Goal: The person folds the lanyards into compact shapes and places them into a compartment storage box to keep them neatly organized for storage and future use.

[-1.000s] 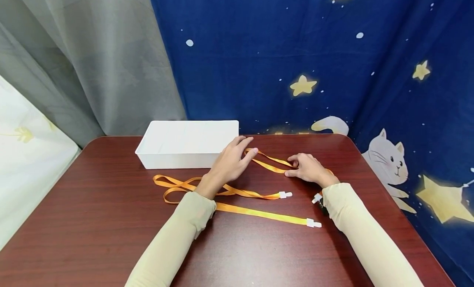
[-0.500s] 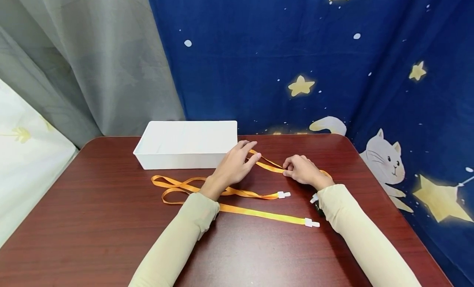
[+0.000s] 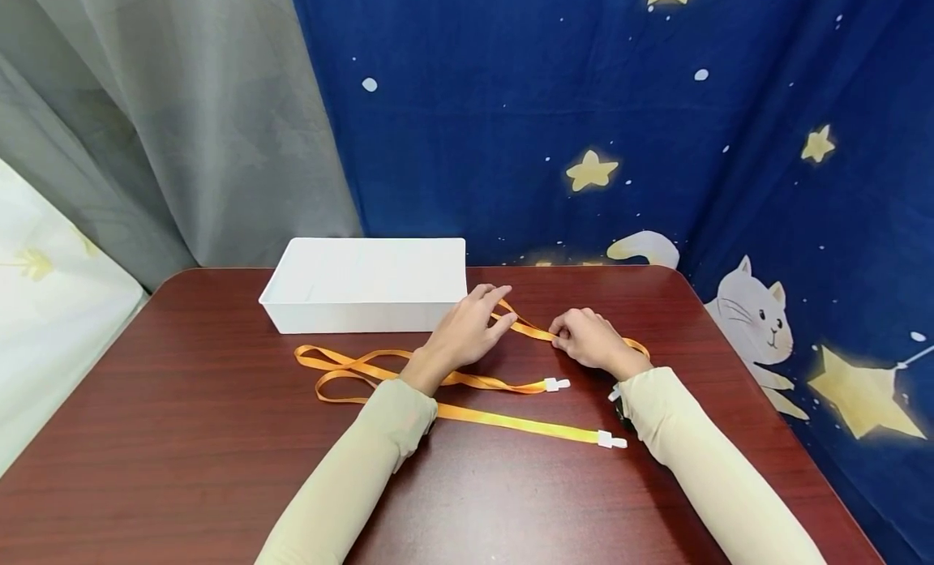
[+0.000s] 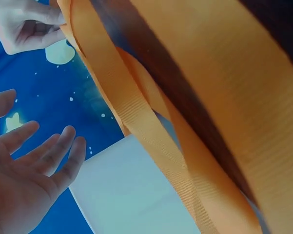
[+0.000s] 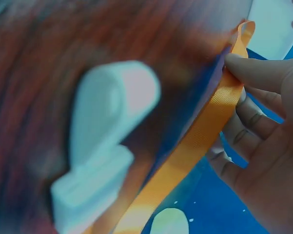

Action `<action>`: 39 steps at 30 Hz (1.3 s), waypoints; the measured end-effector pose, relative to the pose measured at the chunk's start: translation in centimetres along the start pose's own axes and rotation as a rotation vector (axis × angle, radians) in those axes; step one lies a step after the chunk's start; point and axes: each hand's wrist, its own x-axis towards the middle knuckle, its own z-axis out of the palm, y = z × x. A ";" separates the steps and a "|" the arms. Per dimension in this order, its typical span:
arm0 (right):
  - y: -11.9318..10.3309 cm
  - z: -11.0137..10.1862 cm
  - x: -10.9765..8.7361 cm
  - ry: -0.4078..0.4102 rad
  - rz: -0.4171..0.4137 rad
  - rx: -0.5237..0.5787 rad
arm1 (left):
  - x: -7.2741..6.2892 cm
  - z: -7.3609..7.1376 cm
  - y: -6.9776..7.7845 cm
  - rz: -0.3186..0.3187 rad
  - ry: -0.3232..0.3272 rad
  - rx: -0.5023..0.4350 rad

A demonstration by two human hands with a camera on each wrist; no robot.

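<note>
Right hand (image 3: 589, 338): grip narrow, thumb and fingers pinching orange far strap (image 3: 533, 331), right of white box (image 3: 357, 318), over desk (image 3: 182, 403). White clip (image 5: 105, 126) near right wrist. Left hand (image 3: 467, 330): grip wide, fingers spread, near far strap's left end, beside box's front right corner. Middle strap (image 3: 499, 382) and near strap (image 3: 518, 423) pass beneath left forearm, clipped ends to right. Blue curtain (image 3: 467, 127) and grey curtain (image 3: 212, 127) behind.
</note>
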 end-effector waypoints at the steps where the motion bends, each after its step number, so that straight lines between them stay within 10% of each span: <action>1: -0.1 0.0 0.0 0.002 -0.006 0.000 | 0.0 0.1 0.0 0.001 -0.005 0.004; 25: -3.0 -1.6 -0.8 0.091 -0.211 -0.006 | 1.1 1.7 -0.4 0.144 -0.090 0.044; 39: -3.8 -2.1 -0.9 0.062 -0.227 0.253 | 0.7 1.2 -0.7 0.183 -0.036 0.047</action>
